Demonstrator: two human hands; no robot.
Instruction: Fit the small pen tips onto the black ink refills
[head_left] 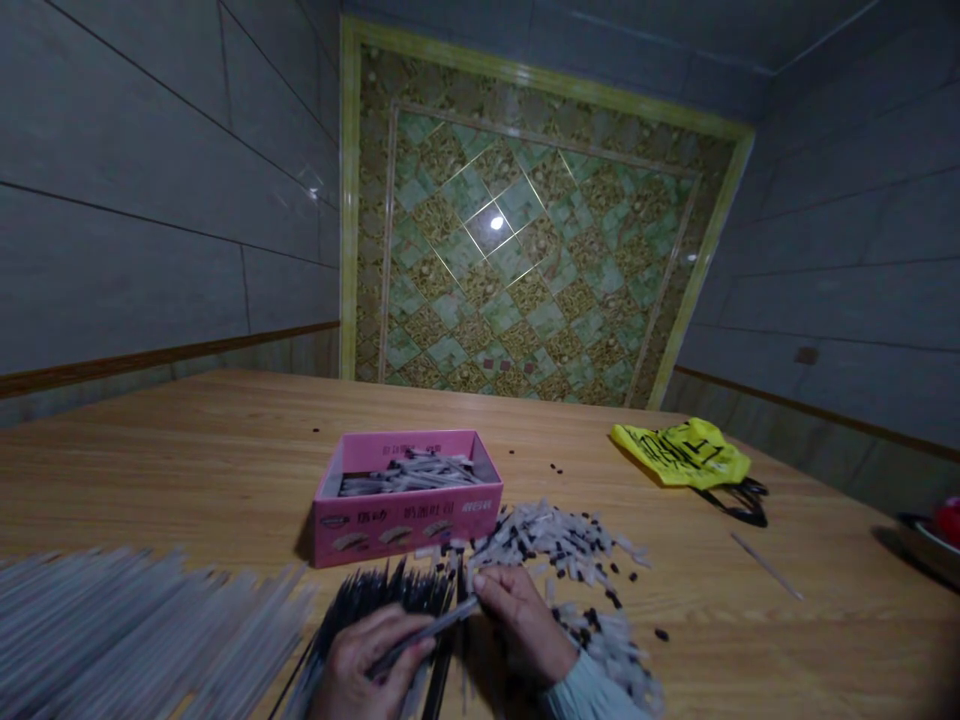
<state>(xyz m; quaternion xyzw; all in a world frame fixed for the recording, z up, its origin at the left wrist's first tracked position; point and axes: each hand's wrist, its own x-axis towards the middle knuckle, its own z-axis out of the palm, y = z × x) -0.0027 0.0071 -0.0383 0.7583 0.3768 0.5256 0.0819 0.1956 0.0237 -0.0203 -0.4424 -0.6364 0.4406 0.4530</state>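
Note:
My left hand [375, 660] and my right hand [521, 615] hold a slim pen [454, 615] between them, slanting up to the right. The left fingers grip its lower, darker part. My right thumb and fingers pinch its upper end, so that tip is partly hidden. Under and beside my left hand lies a bundle of thin black pen refills [375, 600]. Just beyond my hands stands a pink box [409, 525] with many pens [420, 470] in it. Near my right hand are piled small whitish translucent pen caps [551, 540] and tiny black plugs [661, 635].
Clear pen tubes [135, 635] cover the table's near left. A yellow bag [686, 455] with black handles [739, 503] lies at the right. A single thin stick [765, 565] lies in front of it. A dish with something red [949, 520] sits at the right edge.

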